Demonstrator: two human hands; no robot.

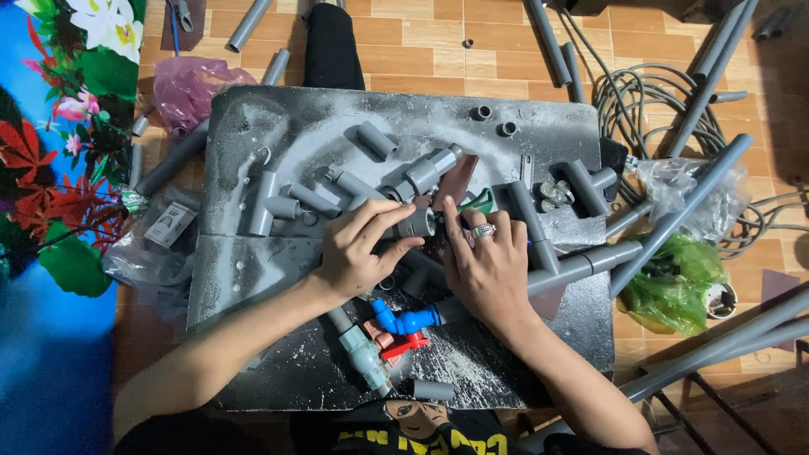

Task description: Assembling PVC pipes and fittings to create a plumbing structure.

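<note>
Centre of frame: the left hand [358,253] is closed around a short grey plastic pipe coupling [415,223], thumb and fingers gripping its body. The right hand [487,261], wearing a silver ring [483,230], lies just beside it with fingers bent over a green-handled tool [480,202]; whether it actually clasps the tool cannot be told. Both rest on a dusty dark grey work board [253,278]. A blue plastic tap [406,319] and a red-handled valve [403,345] lie lower centre. Coiled grey cable [640,101] occupies the upper right.
</note>
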